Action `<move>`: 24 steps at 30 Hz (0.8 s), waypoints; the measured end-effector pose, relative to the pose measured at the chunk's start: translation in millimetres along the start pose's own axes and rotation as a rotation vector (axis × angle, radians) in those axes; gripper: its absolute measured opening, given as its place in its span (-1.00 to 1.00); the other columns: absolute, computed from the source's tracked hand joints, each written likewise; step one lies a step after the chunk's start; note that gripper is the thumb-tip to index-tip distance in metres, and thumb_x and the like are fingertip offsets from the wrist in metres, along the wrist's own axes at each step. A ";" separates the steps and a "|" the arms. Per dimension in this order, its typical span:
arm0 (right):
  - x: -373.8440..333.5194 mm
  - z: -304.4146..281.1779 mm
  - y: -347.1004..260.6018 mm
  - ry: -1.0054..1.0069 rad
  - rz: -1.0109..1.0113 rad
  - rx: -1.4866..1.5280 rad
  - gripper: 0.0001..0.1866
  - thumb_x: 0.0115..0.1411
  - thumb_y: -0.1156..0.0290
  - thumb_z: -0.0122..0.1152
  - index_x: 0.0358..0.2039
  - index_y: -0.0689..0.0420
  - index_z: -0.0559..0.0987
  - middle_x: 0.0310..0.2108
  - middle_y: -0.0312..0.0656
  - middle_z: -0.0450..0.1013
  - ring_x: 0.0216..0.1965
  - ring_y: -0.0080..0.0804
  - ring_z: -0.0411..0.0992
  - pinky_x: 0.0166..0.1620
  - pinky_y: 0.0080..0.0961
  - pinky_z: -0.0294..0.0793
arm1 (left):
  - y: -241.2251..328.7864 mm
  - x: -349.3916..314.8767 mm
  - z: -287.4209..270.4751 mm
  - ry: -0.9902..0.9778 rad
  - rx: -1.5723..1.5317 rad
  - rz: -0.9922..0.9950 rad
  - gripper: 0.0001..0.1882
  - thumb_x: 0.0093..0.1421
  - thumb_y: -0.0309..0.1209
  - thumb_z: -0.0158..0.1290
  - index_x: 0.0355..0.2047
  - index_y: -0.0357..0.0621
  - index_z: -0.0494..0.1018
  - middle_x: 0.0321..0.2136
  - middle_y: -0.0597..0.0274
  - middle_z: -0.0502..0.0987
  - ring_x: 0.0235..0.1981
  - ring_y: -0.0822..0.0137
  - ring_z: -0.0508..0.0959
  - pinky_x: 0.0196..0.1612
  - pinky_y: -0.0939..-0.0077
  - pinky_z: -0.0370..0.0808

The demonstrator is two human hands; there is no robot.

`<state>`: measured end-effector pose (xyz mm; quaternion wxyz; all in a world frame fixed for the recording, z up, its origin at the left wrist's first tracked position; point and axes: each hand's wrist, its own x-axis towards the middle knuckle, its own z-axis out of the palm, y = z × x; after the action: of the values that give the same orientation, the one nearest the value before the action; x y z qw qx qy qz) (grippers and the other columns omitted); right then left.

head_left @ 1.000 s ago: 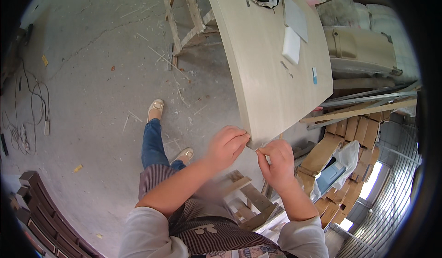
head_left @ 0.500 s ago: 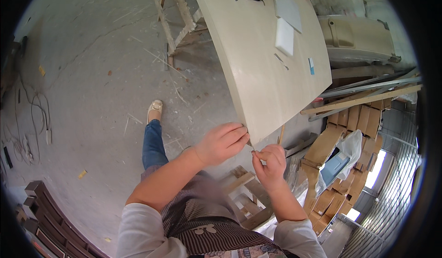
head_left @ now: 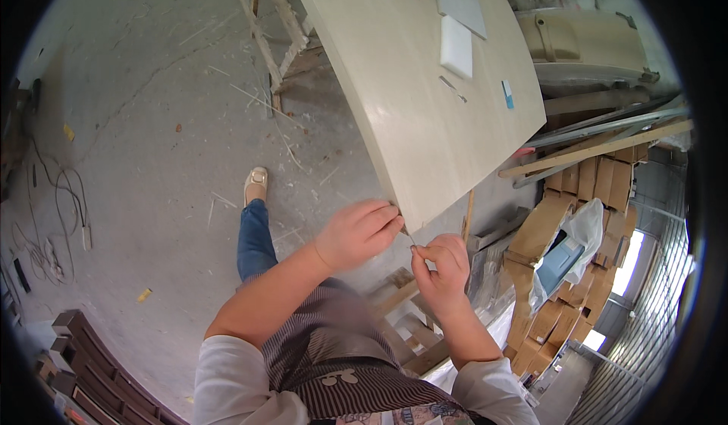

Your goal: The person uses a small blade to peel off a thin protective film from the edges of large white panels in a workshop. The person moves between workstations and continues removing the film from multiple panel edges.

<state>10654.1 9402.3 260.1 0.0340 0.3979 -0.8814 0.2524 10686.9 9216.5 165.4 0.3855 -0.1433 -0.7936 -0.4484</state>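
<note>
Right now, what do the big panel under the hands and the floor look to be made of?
The panel looks like laminated or veneered board: pale beige, smooth, faintly glossy, with a thin straight edge. The left hand grips its corner. The floor looks like bare concrete: grey, matte, cracked and littered with thin slivers.

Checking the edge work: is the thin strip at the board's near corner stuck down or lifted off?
Lifted: the thin strip stands clear of the board corner, pinched in right hand; left hand touches the corner.

Left hand [head_left: 356, 233] curled; right hand [head_left: 440, 262] fingers pinched together.
</note>
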 end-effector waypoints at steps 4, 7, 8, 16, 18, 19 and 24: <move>-10.0 20.0 13.7 -0.009 0.024 0.005 -0.78 -0.13 0.66 0.43 -0.48 0.15 0.56 -0.47 -0.19 0.45 -0.37 -0.16 0.44 -0.28 -0.31 0.46 | -7.8 -6.2 -1.1 -0.072 0.011 0.009 -0.75 -0.02 -0.51 0.19 -0.27 -0.26 0.52 -0.24 0.13 0.55 -0.21 0.15 0.57 -0.28 0.40 0.60; -6.3 21.6 9.8 0.035 0.006 0.030 -0.74 -0.13 0.70 0.43 -0.47 0.15 0.53 -0.47 -0.18 0.44 -0.40 -0.18 0.43 -0.31 -0.33 0.42 | -13.0 -4.9 -6.2 -0.098 0.013 0.016 -0.74 -0.03 -0.51 0.18 -0.27 -0.26 0.51 -0.24 0.13 0.54 -0.20 0.15 0.57 -0.28 0.41 0.60; -5.9 20.2 8.0 0.051 -0.003 0.039 -0.72 -0.14 0.73 0.42 -0.46 0.15 0.52 -0.47 -0.18 0.44 -0.42 -0.19 0.42 -0.33 -0.33 0.41 | -10.3 0.4 -8.4 -0.093 0.020 0.029 -0.73 -0.03 -0.51 0.18 -0.26 -0.26 0.50 -0.23 0.12 0.54 -0.20 0.15 0.57 -0.27 0.40 0.60; -25.8 37.1 28.9 -0.075 0.061 0.038 -0.82 -0.07 0.62 0.40 -0.47 0.13 0.56 -0.43 -0.20 0.48 -0.35 -0.18 0.45 -0.27 -0.32 0.46 | -15.7 -26.9 -6.1 -0.268 0.058 -0.099 -0.71 -0.05 -0.45 0.10 -0.27 -0.23 0.56 -0.25 0.09 0.56 -0.28 0.06 0.58 -0.19 0.33 0.59; -33.0 35.0 28.5 -0.108 0.156 0.113 -0.84 -0.03 0.60 0.39 -0.46 0.14 0.56 -0.43 -0.18 0.49 -0.34 -0.18 0.46 -0.27 -0.33 0.45 | -8.6 -41.3 -14.9 -0.331 0.099 -0.203 -0.76 0.00 -0.50 0.14 -0.26 -0.20 0.57 -0.24 0.09 0.56 -0.30 0.07 0.57 -0.18 0.31 0.58; -34.9 27.8 24.7 -0.121 0.216 0.173 -0.85 -0.01 0.59 0.39 -0.45 0.14 0.56 -0.42 -0.18 0.50 -0.33 -0.18 0.47 -0.27 -0.33 0.45 | -3.0 -47.1 -22.1 -0.287 0.117 -0.336 -0.76 0.03 -0.52 0.16 -0.24 -0.19 0.56 -0.24 0.09 0.57 -0.31 0.08 0.57 -0.19 0.31 0.57; -58.7 -19.4 14.8 -0.138 0.579 0.337 -0.89 0.08 0.52 0.36 -0.41 0.15 0.56 -0.42 -0.16 0.50 -0.33 -0.19 0.48 -0.27 -0.35 0.45 | 41.3 -33.4 -59.9 -0.219 0.069 -0.805 -0.78 0.13 -0.57 0.19 -0.18 -0.21 0.55 -0.26 0.07 0.57 -0.32 0.14 0.59 -0.23 0.35 0.56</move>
<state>10680.7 9459.8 255.5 -0.1651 0.1471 -0.9039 0.3661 10761.6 9194.2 183.6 0.0974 0.1443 -0.8372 -0.5184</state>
